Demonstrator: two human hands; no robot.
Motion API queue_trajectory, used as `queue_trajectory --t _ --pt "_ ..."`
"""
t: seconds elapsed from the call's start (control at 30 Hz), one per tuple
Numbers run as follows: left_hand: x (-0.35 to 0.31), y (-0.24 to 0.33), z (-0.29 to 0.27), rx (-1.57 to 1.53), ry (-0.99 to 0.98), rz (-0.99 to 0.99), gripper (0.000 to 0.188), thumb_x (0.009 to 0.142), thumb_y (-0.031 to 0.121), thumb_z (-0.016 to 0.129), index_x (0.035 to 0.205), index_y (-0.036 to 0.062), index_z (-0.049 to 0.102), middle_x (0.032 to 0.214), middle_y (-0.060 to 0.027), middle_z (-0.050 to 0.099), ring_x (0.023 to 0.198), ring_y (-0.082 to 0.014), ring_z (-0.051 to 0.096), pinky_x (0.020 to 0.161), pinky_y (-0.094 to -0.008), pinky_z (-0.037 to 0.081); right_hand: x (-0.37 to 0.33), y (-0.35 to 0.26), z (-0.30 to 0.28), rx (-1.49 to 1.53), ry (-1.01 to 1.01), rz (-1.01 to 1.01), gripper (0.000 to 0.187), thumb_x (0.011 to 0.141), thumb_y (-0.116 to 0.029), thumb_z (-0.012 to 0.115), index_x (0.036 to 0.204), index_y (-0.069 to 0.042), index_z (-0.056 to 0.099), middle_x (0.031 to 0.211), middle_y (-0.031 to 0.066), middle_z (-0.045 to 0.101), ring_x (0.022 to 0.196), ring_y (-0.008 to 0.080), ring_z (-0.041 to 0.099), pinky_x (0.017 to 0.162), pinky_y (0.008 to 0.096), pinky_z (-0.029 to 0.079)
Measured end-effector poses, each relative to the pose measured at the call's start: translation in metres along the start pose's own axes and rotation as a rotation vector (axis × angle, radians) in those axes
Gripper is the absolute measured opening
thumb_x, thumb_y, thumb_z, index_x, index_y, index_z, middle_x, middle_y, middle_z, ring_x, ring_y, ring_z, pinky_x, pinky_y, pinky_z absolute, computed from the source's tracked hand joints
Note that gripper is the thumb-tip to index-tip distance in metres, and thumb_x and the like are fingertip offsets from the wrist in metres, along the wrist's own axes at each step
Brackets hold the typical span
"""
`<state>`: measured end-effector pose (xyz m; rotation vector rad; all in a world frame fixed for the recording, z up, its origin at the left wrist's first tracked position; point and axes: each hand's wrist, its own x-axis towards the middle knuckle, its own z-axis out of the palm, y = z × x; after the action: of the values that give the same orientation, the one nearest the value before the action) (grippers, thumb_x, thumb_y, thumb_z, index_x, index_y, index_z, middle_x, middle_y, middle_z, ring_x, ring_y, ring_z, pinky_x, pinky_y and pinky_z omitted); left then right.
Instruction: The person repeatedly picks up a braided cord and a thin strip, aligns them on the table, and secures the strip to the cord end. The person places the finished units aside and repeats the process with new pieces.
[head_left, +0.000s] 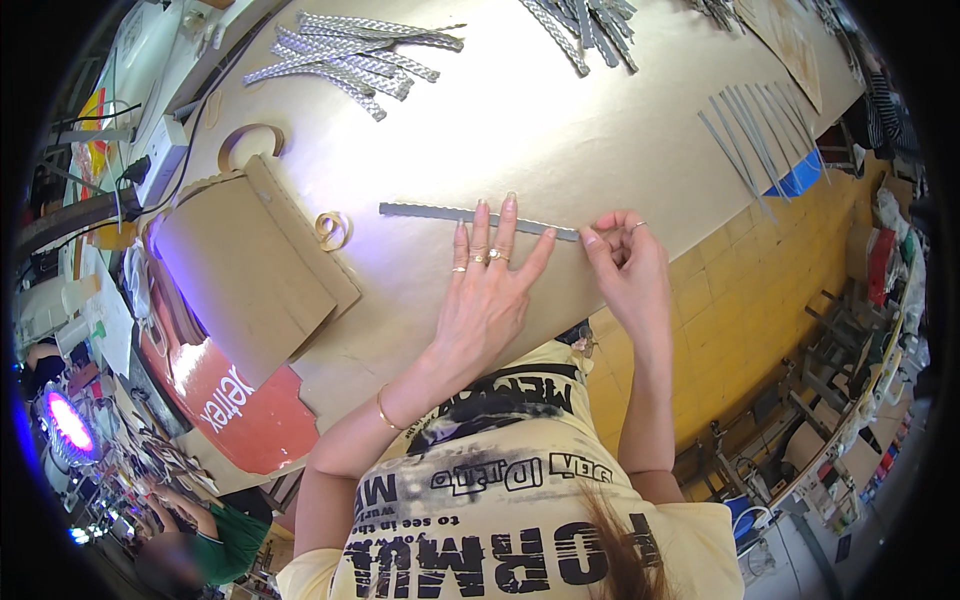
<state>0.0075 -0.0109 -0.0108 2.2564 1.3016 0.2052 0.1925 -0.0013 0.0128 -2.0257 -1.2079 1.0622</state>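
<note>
One grey strip (430, 212) lies mid-bench (420, 150), seemingly partway through its handling. The left hand (485, 310) presses it flat, fingers spread; the right hand's (635, 270) grip is narrow, pinching its three-o'clock end. From there, braided strips (350, 58) piled toward eleven look finished; thin strips (745, 125) between two and three may be left.

Yellow tiled floor (725, 330), glaring pink-white lamp (70, 420) left, dark furniture (800, 402), perhaps stools, right.
</note>
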Motion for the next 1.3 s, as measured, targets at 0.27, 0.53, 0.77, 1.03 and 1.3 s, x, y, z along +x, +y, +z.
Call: queue_trajectory --t 0.27,0.53,0.77,1.03,1.3 --pt "0.001 0.001 0.002 0.011 0.036 -0.016 0.070 0.083 0.005 0.056 0.150 0.0224 0.043 0.161 -0.0246 0.021 0.146 -0.0503 0.020 0.116 -0.0647 0.017 -0.044 0.020 0.035 -0.772 0.177 -0.482 0.037 0.097 -0.036 0.056 0.129 -0.019 0.065 0.149 0.0147 0.042 0.131 0.0350 0.040 0.105 0.0522 0.029" --pt "-0.009 -0.010 -0.007 0.140 0.060 -0.227 0.060 0.095 0.026 0.053 0.153 0.0236 0.038 0.162 -0.0126 0.025 0.149 -0.0362 0.024 0.119 -0.0601 0.004 -0.045 0.033 0.047 -0.732 0.276 -0.419 0.039 0.100 -0.035 0.048 0.132 -0.020 0.065 0.155 0.0199 0.034 0.141 0.0396 0.030 0.113 0.0540 0.020" --pt "-0.024 -0.052 -0.026 0.241 0.186 -0.394 0.064 0.097 0.042 0.052 0.154 0.0174 0.035 0.162 -0.0149 0.025 0.149 -0.0399 0.019 0.119 -0.0612 0.005 -0.045 0.036 0.049 -0.662 0.311 -0.417 0.038 0.096 -0.034 0.055 0.131 -0.026 0.066 0.155 0.0213 0.036 0.141 0.0403 0.031 0.112 0.0582 0.018" --pt "-0.022 -0.055 -0.022 0.254 0.262 -0.419 0.078 0.095 0.045 0.052 0.149 -0.0063 0.031 0.161 -0.0201 0.025 0.149 -0.0432 0.016 0.118 -0.0624 0.001 -0.042 0.040 0.047 -0.430 0.382 -0.432 0.037 0.093 -0.026 0.060 0.128 -0.015 0.067 0.147 0.0200 0.045 0.135 0.0402 0.038 0.111 0.0517 0.024" --pt "-0.031 -0.058 -0.008 0.190 0.413 -0.397 0.084 0.094 0.038 0.058 0.152 -0.0087 0.020 0.162 -0.0281 0.011 0.151 -0.0430 0.006 0.117 -0.0619 -0.005 -0.021 -0.004 0.051 -0.391 0.215 -0.616 0.047 0.089 -0.022 0.069 0.131 -0.005 0.060 0.131 0.0153 0.055 0.121 0.0319 0.049 0.103 0.0437 0.035"
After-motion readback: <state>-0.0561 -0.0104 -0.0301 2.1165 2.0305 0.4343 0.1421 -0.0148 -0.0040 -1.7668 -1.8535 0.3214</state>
